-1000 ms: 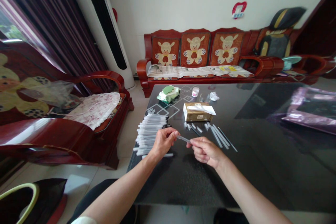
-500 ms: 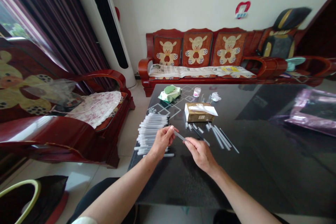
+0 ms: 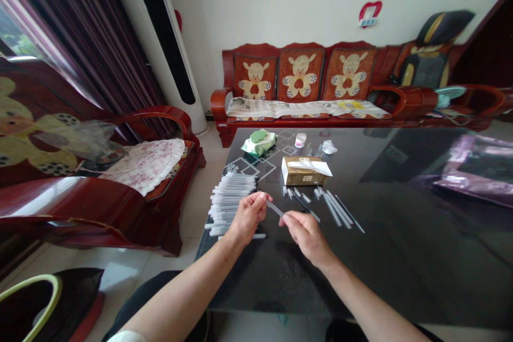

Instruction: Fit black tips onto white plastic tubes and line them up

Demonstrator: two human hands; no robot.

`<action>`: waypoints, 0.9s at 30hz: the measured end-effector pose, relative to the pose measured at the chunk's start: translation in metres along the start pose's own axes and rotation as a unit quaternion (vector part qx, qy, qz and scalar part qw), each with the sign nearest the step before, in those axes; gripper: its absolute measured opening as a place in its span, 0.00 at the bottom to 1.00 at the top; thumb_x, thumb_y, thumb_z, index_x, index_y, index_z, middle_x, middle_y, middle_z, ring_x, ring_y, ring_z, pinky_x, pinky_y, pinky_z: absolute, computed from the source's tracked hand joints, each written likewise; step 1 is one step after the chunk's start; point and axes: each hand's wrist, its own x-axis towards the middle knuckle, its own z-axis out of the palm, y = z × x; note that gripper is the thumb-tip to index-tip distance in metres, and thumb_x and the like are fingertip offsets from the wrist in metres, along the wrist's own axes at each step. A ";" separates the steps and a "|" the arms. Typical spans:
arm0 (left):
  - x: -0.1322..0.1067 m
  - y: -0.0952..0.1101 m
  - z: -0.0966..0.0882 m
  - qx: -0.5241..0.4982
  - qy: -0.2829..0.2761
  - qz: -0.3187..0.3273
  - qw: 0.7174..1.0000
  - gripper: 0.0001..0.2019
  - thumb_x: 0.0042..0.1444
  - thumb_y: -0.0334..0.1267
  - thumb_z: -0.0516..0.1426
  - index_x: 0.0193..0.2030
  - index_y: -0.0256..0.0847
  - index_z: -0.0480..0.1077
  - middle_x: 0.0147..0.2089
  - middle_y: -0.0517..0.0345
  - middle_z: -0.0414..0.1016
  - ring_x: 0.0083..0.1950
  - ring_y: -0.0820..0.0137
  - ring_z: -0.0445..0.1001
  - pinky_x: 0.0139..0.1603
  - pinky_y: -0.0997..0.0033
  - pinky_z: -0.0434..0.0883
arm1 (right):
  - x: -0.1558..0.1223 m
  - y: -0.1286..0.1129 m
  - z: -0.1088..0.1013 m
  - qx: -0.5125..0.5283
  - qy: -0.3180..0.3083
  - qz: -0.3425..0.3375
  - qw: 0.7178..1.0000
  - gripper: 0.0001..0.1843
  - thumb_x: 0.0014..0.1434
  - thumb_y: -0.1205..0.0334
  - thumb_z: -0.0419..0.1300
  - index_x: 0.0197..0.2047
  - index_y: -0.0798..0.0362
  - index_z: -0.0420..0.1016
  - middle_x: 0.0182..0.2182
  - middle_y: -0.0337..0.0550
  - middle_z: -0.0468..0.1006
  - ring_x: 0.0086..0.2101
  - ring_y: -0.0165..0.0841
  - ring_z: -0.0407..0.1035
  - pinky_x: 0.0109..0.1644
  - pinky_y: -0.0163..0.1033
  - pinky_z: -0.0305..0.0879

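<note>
Bridging left hand and right hand, a pale tube sits pinched by both

On the left hand's outer side, the pile blocks passage. The tube held across to the right hand bars the gap between them. Beyond it, short bits, a dark rod and the box obstruct the way. Rightward, past the long tubes, open bench leaves wide room up to the purple bag; more lies this side of the hands.
</note>
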 end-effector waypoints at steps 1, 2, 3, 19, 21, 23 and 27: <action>0.000 0.000 0.000 0.000 -0.003 0.004 1.000 0.16 0.55 0.48 0.57 0.35 0.33 0.70 0.19 0.69 0.51 0.18 0.84 0.43 0.19 0.77 0.39 | 0.000 0.002 0.001 0.033 -0.004 0.018 0.999 0.18 0.64 0.51 0.51 0.31 0.55 0.71 0.14 0.29 0.53 0.16 0.23 0.46 0.19 0.31 0.42; 0.000 0.000 0.001 0.001 -0.005 0.008 1.000 0.16 0.55 0.48 0.57 0.35 0.33 0.70 0.19 0.69 0.51 0.18 0.84 0.43 0.19 0.77 0.40 | 0.000 0.004 0.002 0.066 -0.009 0.037 0.997 0.19 0.65 0.51 0.49 0.31 0.55 0.70 0.13 0.27 0.51 0.14 0.23 0.44 0.17 0.31 0.40; 0.000 0.000 0.001 0.002 -0.008 0.010 1.000 0.16 0.55 0.48 0.57 0.36 0.33 0.70 0.19 0.69 0.52 0.18 0.84 0.43 0.19 0.77 0.40 | 0.000 0.006 0.002 0.098 -0.017 0.055 0.994 0.18 0.65 0.50 0.49 0.31 0.54 0.69 0.13 0.26 0.49 0.13 0.22 0.42 0.16 0.30 0.39; -0.003 0.001 0.002 0.034 -0.088 -0.007 0.996 0.16 0.55 0.49 0.57 0.36 0.34 0.70 0.18 0.69 0.51 0.19 0.82 0.45 0.21 0.76 0.43 | -0.002 0.016 -0.015 0.351 -0.136 0.189 0.907 0.16 0.59 0.49 0.58 0.32 0.55 0.72 0.09 0.21 0.44 0.10 0.20 0.35 0.11 0.27 0.38; -0.003 0.002 0.003 0.039 -0.085 -0.006 0.996 0.17 0.55 0.49 0.57 0.36 0.34 0.71 0.18 0.68 0.51 0.19 0.82 0.46 0.21 0.76 0.43 | -0.002 0.015 -0.016 0.348 -0.130 0.181 0.911 0.16 0.59 0.49 0.58 0.32 0.56 0.72 0.09 0.21 0.44 0.10 0.19 0.35 0.11 0.27 0.38; -0.002 0.003 0.002 0.048 -0.079 -0.003 0.996 0.18 0.56 0.50 0.57 0.38 0.34 0.72 0.19 0.68 0.53 0.19 0.82 0.47 0.21 0.76 0.43 | 0.000 0.014 -0.017 0.338 -0.119 0.167 0.918 0.16 0.60 0.51 0.58 0.32 0.56 0.72 0.10 0.22 0.45 0.10 0.19 0.37 0.12 0.27 0.38; 0.000 0.005 -0.003 0.084 -0.063 0.002 0.994 0.21 0.56 0.52 0.55 0.42 0.32 0.73 0.21 0.66 0.56 0.20 0.82 0.48 0.21 0.76 0.44 | 0.003 0.010 -0.016 0.305 -0.101 0.146 0.936 0.16 0.60 0.53 0.58 0.31 0.58 0.71 0.10 0.23 0.48 0.11 0.19 0.38 0.12 0.27 0.36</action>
